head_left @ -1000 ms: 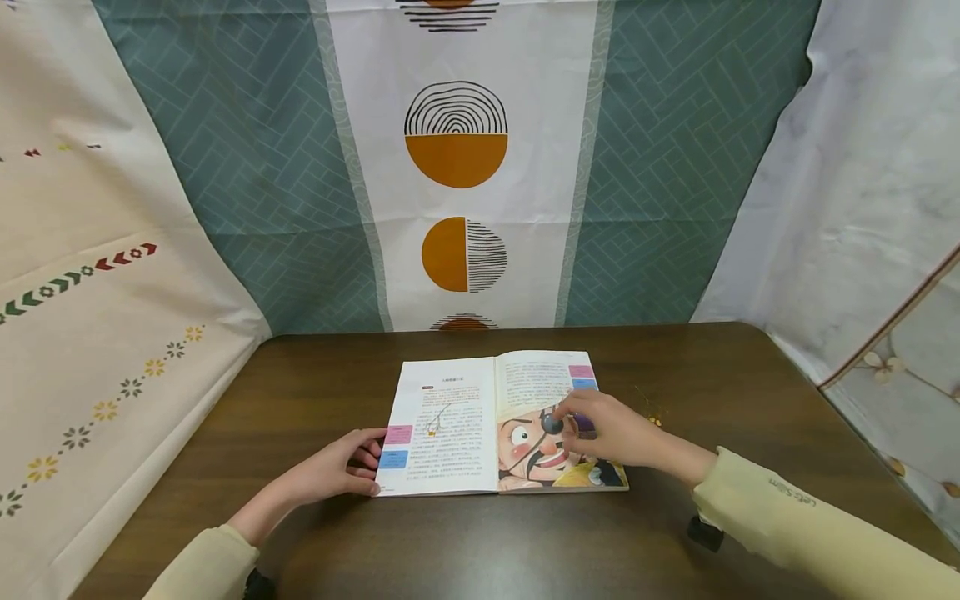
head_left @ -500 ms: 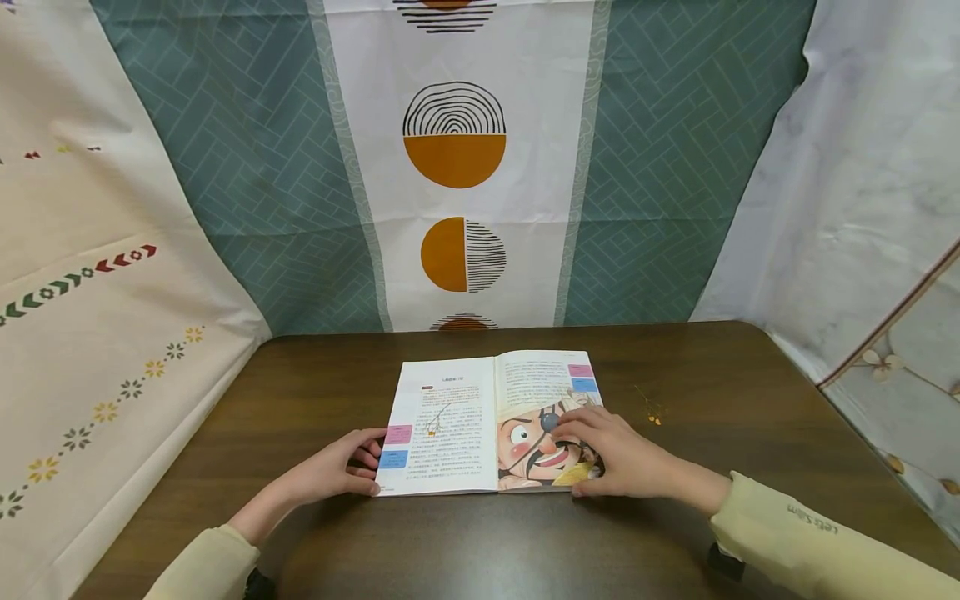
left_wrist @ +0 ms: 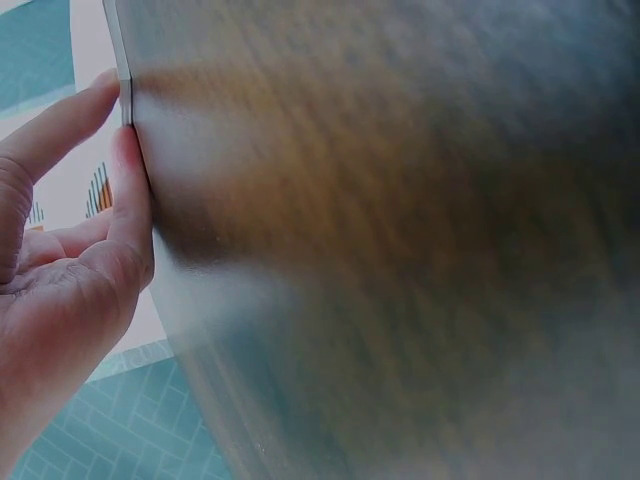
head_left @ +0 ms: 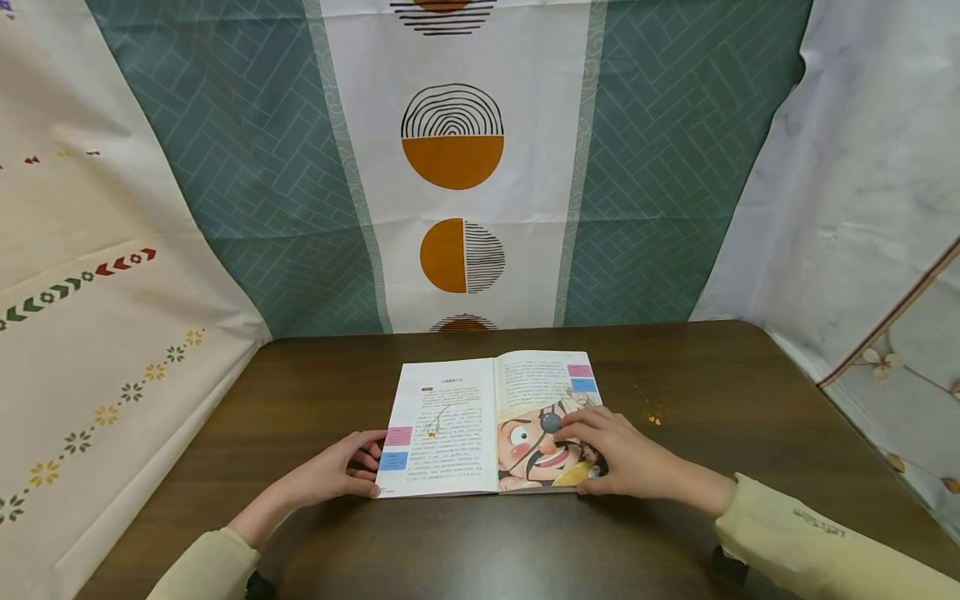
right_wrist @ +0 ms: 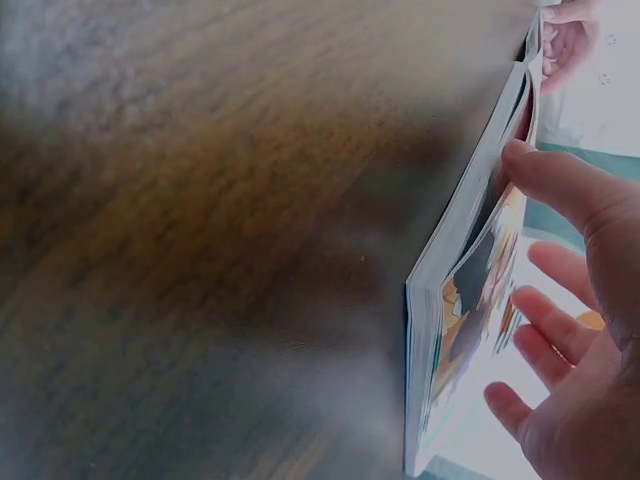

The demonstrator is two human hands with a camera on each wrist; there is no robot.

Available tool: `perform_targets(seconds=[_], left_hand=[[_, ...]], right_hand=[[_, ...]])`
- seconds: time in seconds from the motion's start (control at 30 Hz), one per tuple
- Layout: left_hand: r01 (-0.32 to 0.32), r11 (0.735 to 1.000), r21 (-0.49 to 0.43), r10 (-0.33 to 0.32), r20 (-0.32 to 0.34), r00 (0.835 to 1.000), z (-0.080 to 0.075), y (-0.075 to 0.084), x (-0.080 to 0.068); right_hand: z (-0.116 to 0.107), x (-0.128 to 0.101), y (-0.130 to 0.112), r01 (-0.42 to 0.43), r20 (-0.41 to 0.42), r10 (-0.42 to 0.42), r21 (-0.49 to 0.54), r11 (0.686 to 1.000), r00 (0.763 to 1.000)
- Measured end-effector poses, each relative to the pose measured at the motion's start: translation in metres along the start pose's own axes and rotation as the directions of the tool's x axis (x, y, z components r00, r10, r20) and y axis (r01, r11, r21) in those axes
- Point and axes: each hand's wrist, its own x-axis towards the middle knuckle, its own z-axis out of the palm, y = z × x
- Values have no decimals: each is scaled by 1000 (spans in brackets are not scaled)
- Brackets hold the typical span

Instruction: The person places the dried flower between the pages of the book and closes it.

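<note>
I see the open, white-paged paper book (head_left: pixel 491 429) low-centre in frame on the dark wooden bench (head_left: pixel 480 550). The person's left grip (head_left: pixel 333 471) pinches its near corner, likely steadying it; the right grip (head_left: pixel 626 454) is relaxed, thumb (right_wrist: pixel 555 178) touching a raised illustrated page (right_wrist: pixel 485 275).

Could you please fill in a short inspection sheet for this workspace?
Surface: brown table, wood-grained, with a sheen.
Job's things: book lying open; cartoon face on the right-hand page.
Clutter: yellow sprig-like shape right of the book; whether object or mark, cannot tell.
Hands: left hand touches the book's left edge; right hand is at the right-hand page, thumb on its edge.
Cables: nothing seen.
Surroundings: patterned cloths behind and at both sides.
</note>
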Motion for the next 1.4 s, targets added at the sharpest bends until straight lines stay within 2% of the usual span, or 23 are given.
perform_targets(seconds=[0.3,0.53,0.73,0.97,1.2,1.4], left_hand=[[31,999,31,-31,-13,999,-1,0,0],[17,1000,21,-17,-8,1000,-1,-1,0],[32,999,26,-31,-11,999,-1,-1,0],[24,999,31,-23,-9,1000,0,-1,0],[34,999,32,-33,-17,999,1,0,0],[39,999,23,-38,-18,999,0,0,-1]], right_hand=[[0,-1,-1,-2,9,2,-3,1000,1000],[0,-1,-2,29,-2,-29,-14,999,1000],[0,2,-6,34,-1,-34,-27,999,999],[6,10,-14,17,36,-16,-20,1000,999],[11,13,-16,36,40,-33,-58,998,999],[9,15,-13,18,92,-14,-39,999,996]])
